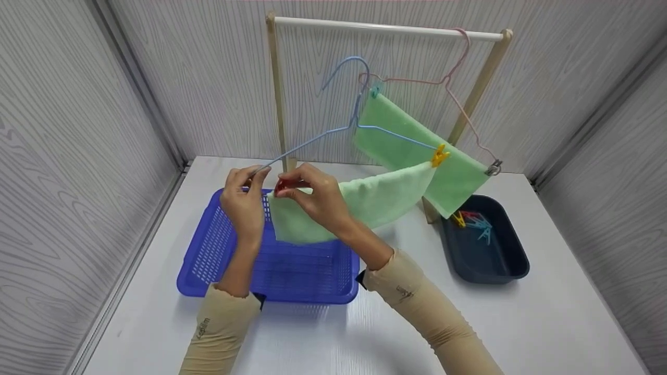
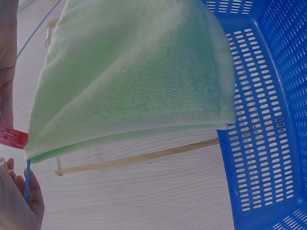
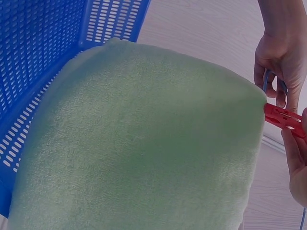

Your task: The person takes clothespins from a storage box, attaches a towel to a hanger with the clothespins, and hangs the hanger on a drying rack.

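Observation:
In the head view my left hand (image 1: 244, 200) pinches the left end of a blue wire hanger (image 1: 307, 141). My right hand (image 1: 320, 195) pinches a red clothespin (image 3: 283, 118) at the left corner of a light green towel (image 1: 388, 195). The pin's tip meets the towel's corner beside the hanger end, as the right wrist view shows. A yellow clothespin (image 1: 439, 155) fastens the towel's other corner to the hanger's right end. The towel hangs down over the basket, and the hanger's hook points up, off the rack bar.
Below the hands stands a blue perforated basket (image 1: 208, 250). Behind is a rack with a white bar (image 1: 385, 28), bearing a pink hanger (image 1: 458, 99) with a clipped green towel (image 1: 401, 130). A dark tray (image 1: 484, 263) at right holds several clothespins (image 1: 482, 224).

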Tool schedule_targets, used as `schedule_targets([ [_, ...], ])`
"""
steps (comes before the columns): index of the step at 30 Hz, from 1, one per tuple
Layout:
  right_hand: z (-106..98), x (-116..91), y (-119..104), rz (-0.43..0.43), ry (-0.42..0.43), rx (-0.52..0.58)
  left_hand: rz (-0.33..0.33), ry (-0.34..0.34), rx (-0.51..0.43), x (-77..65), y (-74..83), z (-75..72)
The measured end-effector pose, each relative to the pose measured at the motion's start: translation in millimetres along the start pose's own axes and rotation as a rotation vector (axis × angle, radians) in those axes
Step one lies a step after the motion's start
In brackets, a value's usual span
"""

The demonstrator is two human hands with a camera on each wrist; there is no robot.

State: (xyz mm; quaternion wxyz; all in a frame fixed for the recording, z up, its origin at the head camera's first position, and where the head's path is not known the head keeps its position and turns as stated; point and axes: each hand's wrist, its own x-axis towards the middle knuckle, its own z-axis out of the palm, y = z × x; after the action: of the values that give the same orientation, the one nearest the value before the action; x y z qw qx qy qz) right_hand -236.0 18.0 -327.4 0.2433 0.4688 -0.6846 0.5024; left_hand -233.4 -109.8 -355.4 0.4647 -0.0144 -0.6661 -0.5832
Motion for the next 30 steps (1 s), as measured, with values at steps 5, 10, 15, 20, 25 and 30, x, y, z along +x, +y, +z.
schedule_targets([
  [5, 1.0, 1.7, -0.3, -0.015, 0.003, -0.034, 0.002, -0.006, -0.006, -1.0, -9.8, 1.8],
  [10, 1.1, 2.4, 1.2, 0.003, -0.022, -0.069, 0.011, -0.006, -0.047, -3.5, -10.3, 3.3],
  [15, 0.9, 1.9, 3.2, 0.014, -0.041, -0.09, 0.007, -0.02, -0.078, -5.8, -10.6, 4.3],
  [20, 0.9, 1.5, 5.2, 0.036, -0.054, -0.111, 0.004, -0.039, -0.083, -7.9, -11.7, 4.7],
  [25, 3.1, -2.0, 23.0, 0.032, -0.074, -0.122, 0.024, -0.047, -0.081, -8.6, -11.2, 4.8],
  [30, 2.2, -0.4, 10.7, 0.074, -0.072, -0.122, 0.029, -0.042, -0.065, -8.4, -7.2, 5.5],
])
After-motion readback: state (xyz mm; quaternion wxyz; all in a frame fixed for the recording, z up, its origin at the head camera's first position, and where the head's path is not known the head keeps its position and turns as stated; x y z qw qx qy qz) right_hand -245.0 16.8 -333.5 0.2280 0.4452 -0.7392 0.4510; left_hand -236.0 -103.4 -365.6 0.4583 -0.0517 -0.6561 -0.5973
